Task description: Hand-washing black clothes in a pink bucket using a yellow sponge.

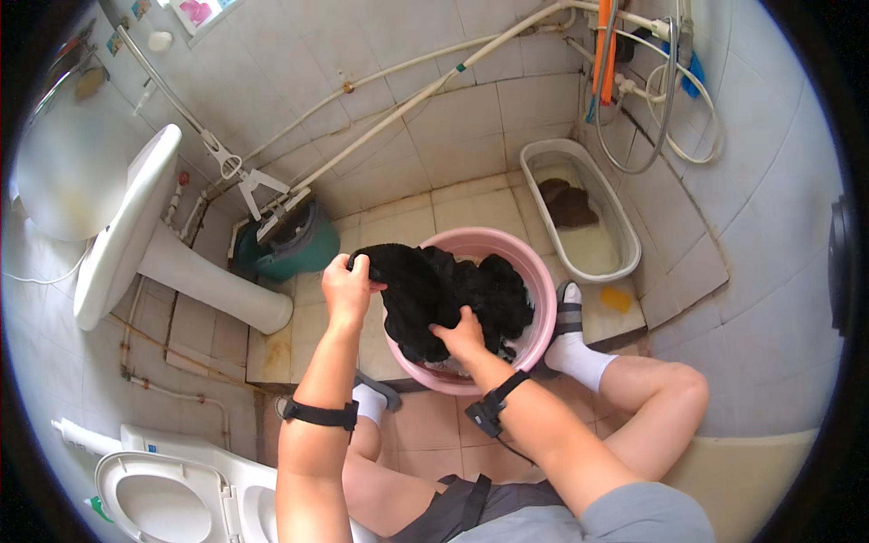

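Observation:
A black cloth garment lies bunched over a round pink basin, its kind unclear from the folds. My left hand grips one edge of it and lifts that edge at the basin's left side, thumb up. My right hand is closed on the lower middle of the same garment, low over the basin. More black cloth fills the basin's right half. Some light water or suds shows near the bottom rim; the rest of the basin's inside is hidden.
A long white tub holding liquid and brown cloth stands far right, with a yellow block beside it. Left are a green bucket with a mop, a pedestal sink and a toilet. A hose hangs upper right.

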A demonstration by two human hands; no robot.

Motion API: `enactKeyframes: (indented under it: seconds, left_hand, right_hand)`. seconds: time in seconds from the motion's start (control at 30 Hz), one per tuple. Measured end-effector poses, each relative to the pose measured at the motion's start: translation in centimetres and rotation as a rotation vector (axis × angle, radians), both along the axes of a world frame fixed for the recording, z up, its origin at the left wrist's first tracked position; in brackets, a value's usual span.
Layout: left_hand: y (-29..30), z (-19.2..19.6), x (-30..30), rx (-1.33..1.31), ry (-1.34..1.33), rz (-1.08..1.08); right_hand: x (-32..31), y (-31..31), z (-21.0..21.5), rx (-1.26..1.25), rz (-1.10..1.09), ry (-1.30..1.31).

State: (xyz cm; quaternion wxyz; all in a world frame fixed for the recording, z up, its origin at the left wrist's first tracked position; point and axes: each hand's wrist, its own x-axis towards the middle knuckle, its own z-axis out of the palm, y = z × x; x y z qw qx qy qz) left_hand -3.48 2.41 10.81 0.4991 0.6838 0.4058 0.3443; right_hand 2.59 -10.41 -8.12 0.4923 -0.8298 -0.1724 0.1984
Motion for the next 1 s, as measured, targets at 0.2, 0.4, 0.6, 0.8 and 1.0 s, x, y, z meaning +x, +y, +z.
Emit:
enactKeyframes:
  seconds: [0.2, 0.4, 0.6, 0.8, 1.0]
  left_hand:
    - [3.0, 1.5, -2.9, 0.335, 0.172, 0.112]
    - [4.2, 4.0, -5.8, 0.487, 0.432, 0.146]
    - [3.7, 7.6, -6.4, 0.624, 0.678, 0.102]
    - [4.6, -0.4, -7.7, 0.461, 0.543, -0.040]
    - [2.2, -9.6, -6.7, -0.376, 0.394, -0.109]
  right_hand:
    - [3.5, -2.5, 4.1, -0.030, -0.068, -0.095]
    - [17.2, -6.7, 10.6, -0.054, -0.061, -0.646]
    - [19.9, -8.0, 19.9, 0.356, 0.087, 0.224]
    - [19.7, -5.9, 15.0, 0.405, 0.057, 0.155]
    - [18.3, -3.7, 6.0, 0.178, -0.036, 0.252]
